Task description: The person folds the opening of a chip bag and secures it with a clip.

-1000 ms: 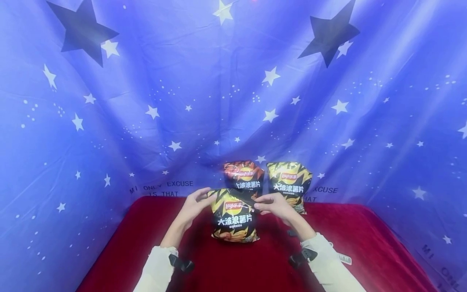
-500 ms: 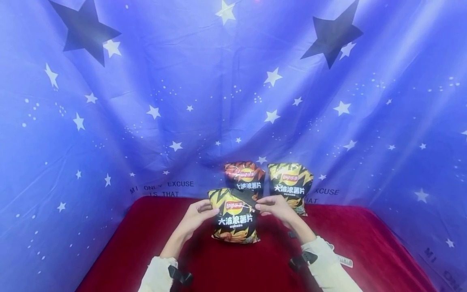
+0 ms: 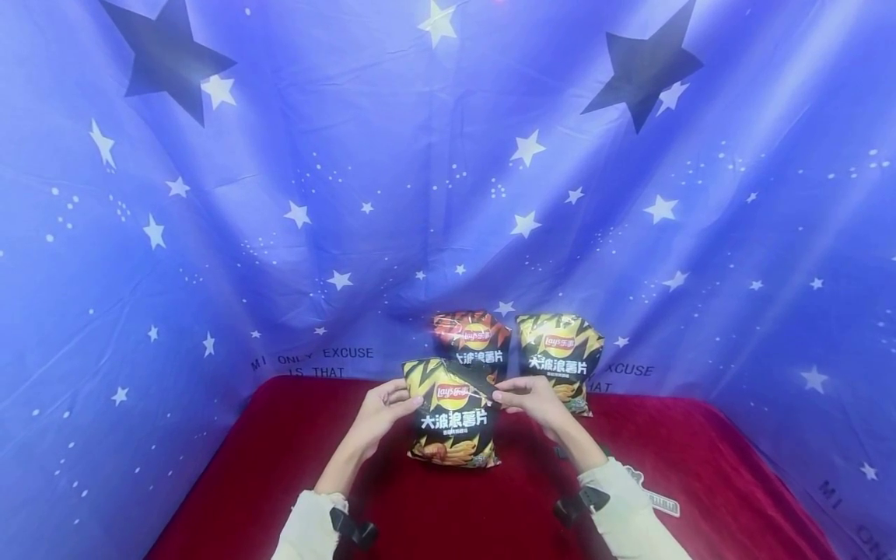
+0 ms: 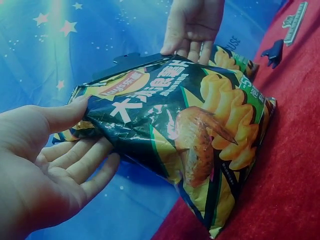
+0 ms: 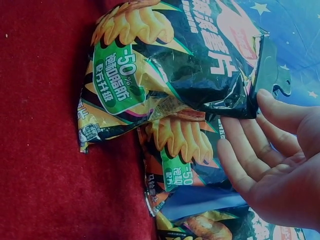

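Blue cloth (image 3: 413, 194) printed with stars hangs behind and around a table under a red velvet cover (image 3: 294, 443), and I see two hands at work over it. Take the front bag (image 3: 448, 435) as the middle of the dial: it stands nearly upright in front of the person, though I can't tell whether its bottom touches the velvet. From about ten o'clock, the left hand (image 3: 378, 412) pinches its upper corner, thumb in front and fingers behind, the grip narrow. At two o'clock, the right hand (image 3: 537, 403) holds the other upper corner in a similar narrow pinch, right at the end of a dark clip (image 3: 477, 379) running along the top edge. Just past twelve, partly hidden by the front bag, is a red bag (image 3: 476, 334); beyond the right hand, towards two, leans a yellow bag (image 3: 560, 346). Near four o'clock lies a white tag (image 3: 661, 503), partly behind the right sleeve (image 3: 630, 502).
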The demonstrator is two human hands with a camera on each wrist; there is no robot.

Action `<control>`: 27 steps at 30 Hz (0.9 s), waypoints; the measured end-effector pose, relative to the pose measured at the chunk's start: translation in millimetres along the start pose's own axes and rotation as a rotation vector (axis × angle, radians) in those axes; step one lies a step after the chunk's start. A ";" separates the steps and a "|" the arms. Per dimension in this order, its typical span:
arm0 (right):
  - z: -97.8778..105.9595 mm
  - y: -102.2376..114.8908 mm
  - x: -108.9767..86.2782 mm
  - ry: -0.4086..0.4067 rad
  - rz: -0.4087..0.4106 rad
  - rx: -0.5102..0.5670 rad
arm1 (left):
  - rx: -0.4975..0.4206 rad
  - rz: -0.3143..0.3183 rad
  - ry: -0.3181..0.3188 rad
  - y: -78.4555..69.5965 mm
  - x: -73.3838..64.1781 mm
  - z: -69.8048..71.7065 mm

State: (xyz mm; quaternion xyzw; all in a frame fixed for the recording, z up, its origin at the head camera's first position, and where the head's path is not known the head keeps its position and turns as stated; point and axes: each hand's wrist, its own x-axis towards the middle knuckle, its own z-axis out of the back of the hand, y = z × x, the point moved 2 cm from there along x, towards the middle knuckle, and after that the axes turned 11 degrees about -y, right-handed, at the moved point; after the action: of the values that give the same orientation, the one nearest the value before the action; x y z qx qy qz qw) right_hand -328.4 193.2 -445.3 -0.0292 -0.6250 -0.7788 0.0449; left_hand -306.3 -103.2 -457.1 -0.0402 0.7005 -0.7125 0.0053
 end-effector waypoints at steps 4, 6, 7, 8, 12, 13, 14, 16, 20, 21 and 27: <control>-0.6 -0.6 0.6 -0.007 -0.005 0.005 | -0.049 0.017 -0.006 -0.6 0.4 -1.1; -0.7 0.4 0.5 -0.008 -0.003 0.005 | -0.068 0.020 -0.007 -1.4 0.3 -1.3; -0.8 1.3 0.4 -0.008 -0.003 0.008 | -0.073 0.022 -0.012 -2.2 0.4 -1.4; -0.9 2.6 0.4 -0.009 0.000 0.005 | -0.075 0.020 -0.012 -3.4 0.3 -1.1; -2.6 10.8 2.1 -0.007 0.007 0.000 | -0.087 0.003 -0.026 -9.3 2.5 1.8; -3.5 13.6 3.1 -0.007 0.007 -0.003 | -0.090 -0.002 -0.032 -11.2 3.7 3.0; -4.5 16.3 4.4 -0.008 0.006 -0.011 | -0.092 -0.009 -0.040 -13.5 4.8 4.7; -7.3 22.7 7.1 -0.013 0.000 -0.022 | -0.096 -0.022 -0.059 -18.4 7.4 8.6; -16.6 37.0 13.7 -0.030 0.000 -0.036 | -0.102 -0.038 -0.101 -29.3 13.0 18.2; -19.6 40.8 15.5 -0.033 0.006 -0.033 | -0.106 -0.042 -0.111 -31.5 14.5 20.9; -42.3 58.7 27.8 -0.069 0.035 -0.010 | -0.154 -0.041 -0.182 -41.2 25.4 35.5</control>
State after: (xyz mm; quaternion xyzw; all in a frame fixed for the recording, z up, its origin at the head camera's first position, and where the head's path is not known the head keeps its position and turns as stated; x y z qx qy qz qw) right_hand -349.4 138.4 -394.6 -0.0672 -0.6218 -0.7794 0.0365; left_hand -327.3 -139.4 -414.2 -0.1195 0.7488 -0.6499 0.0511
